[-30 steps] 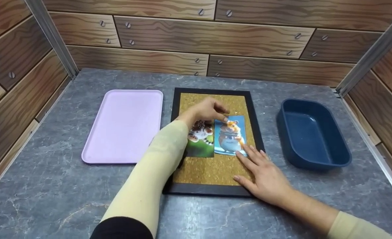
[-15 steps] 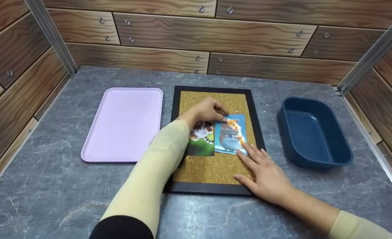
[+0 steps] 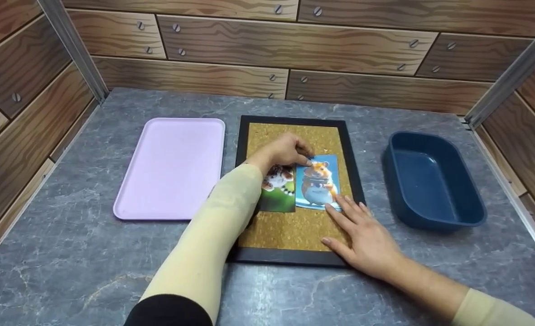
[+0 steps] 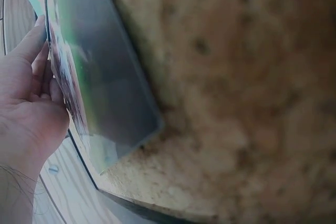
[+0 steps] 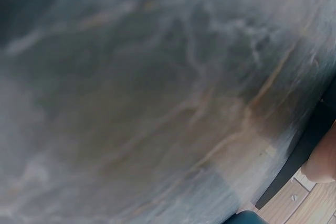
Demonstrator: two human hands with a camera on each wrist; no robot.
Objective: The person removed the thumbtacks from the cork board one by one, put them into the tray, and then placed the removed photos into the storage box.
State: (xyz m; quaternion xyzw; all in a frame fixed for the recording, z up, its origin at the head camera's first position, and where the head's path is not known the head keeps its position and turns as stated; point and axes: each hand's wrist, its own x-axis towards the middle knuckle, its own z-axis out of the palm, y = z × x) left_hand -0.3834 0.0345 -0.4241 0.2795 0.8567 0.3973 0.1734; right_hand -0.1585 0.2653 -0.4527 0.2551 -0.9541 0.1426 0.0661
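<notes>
A hamster picture card (image 3: 318,183) lies on the right half of a black-framed cork board (image 3: 276,233). My left hand (image 3: 285,149) is at the card's upper left corner, thumb and fingers pinching it; the left wrist view shows the other fingers of this hand (image 4: 31,93) curled. Left of the hamster, a second picture card (image 3: 278,197) with a striped-tailed animal on green lies partly hidden under my left wrist. My right hand (image 3: 367,240) is spread flat, its fingertips on the hamster card's lower right edge and its thumb on the cork.
To the left lies a flat lilac tray (image 3: 172,172). A deep dark-blue container (image 3: 435,181) stands at the right. All sit on a grey marbled table (image 3: 68,244), with wood-patterned walls (image 3: 231,50) at the back and both sides.
The head view has shifted slightly. Both hands and the two picture cards keep their places on the cork board.
</notes>
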